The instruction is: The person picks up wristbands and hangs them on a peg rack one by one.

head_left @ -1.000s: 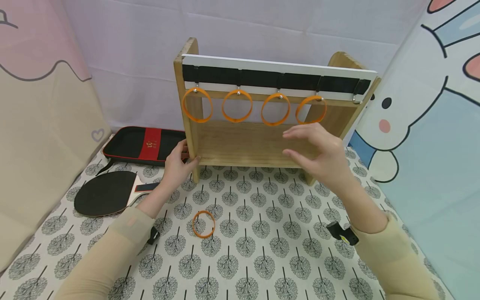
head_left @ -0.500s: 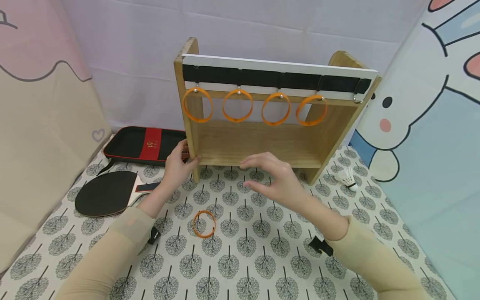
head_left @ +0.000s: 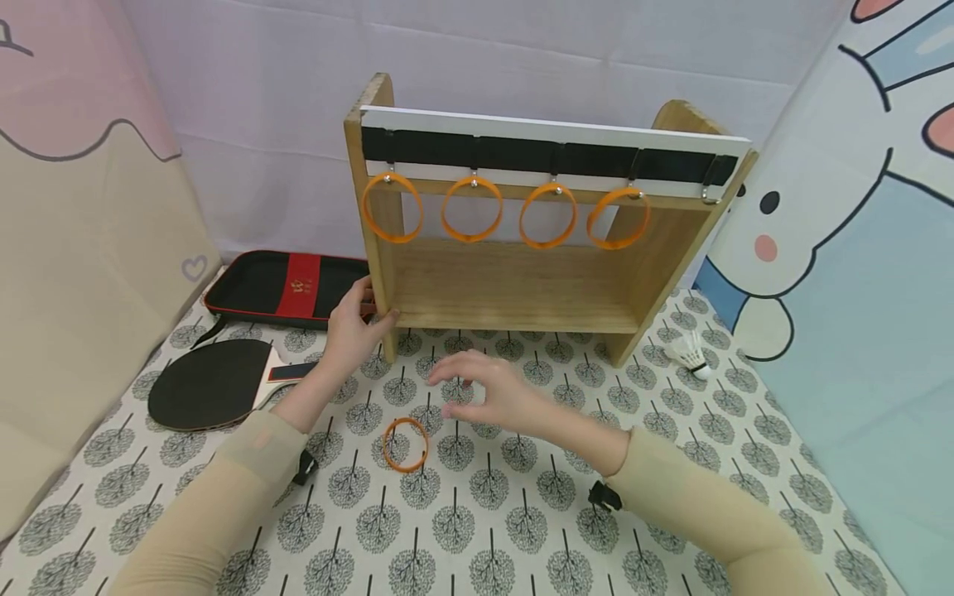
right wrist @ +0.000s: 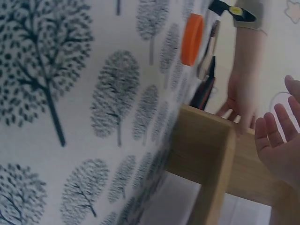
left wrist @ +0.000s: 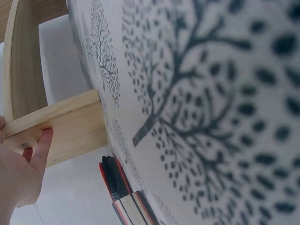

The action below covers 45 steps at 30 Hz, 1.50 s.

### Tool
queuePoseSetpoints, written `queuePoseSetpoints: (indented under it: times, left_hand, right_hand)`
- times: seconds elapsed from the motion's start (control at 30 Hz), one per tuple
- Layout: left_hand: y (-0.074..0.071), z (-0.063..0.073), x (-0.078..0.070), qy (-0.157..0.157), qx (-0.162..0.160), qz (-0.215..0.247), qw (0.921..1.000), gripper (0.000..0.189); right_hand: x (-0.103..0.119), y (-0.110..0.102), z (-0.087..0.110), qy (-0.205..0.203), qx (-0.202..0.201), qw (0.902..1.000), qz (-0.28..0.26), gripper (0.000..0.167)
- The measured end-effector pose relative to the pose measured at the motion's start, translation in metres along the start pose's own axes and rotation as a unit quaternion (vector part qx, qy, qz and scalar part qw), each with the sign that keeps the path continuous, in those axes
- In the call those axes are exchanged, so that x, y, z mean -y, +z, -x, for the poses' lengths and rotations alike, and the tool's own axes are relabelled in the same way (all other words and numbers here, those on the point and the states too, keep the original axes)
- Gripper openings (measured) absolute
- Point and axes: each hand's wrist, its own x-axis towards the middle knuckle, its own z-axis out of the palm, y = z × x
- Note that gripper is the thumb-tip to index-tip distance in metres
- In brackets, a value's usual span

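My left hand grips the left side panel of a wooden shelf, thumb at its front edge and fingers along the outer face. Several orange rings hang from metal hooks on a black strip across the shelf's top; the rightmost hook bears no ring. Another orange ring lies on the tablecloth in front of the shelf. Just up and right of that loose ring, my right hand hovers with thumb and fingers spread apart, holding nothing. The right wrist view shows the same loose ring beyond the patterned cloth.
A black table tennis bat lies at the left, its handle close to my left forearm. Behind it is a black case with a red band. A white shuttlecock rests right of the shelf. Fabric walls enclose the table's back and sides.
My right hand has moved left and down from in front of the rightmost hanging ring toward the loose ring, uncovering the shuttlecock. My left hand stays on the shelf.
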Motion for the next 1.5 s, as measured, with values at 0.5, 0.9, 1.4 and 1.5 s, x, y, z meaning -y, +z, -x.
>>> queuePoseSetpoints:
  times: [0.5,0.9,1.4,1.5]
  left_hand:
    - [-0.001,-0.002,0.001,0.005,0.002,0.006,1.0000,0.063]
    - [0.000,0.000,0.001,0.004,0.002,0.005,1.0000,0.063]
    - [0.000,0.000,0.001,-0.002,0.001,0.011,0.9999,0.063]
    - [-0.001,0.001,0.000,-0.004,0.003,0.012,0.9999,0.063]
  right_hand:
    - [-0.030,0.046,-0.005,0.008,0.162,0.9863,0.031,0.036]
    - [-0.044,0.057,-0.004,-0.025,0.222,0.9742,0.029,0.025]
    - [-0.045,0.055,0.001,0.011,0.237,0.9712,0.022,0.008]
    - [-0.045,0.052,0.004,0.015,0.231,0.9727,-0.020,0.006]
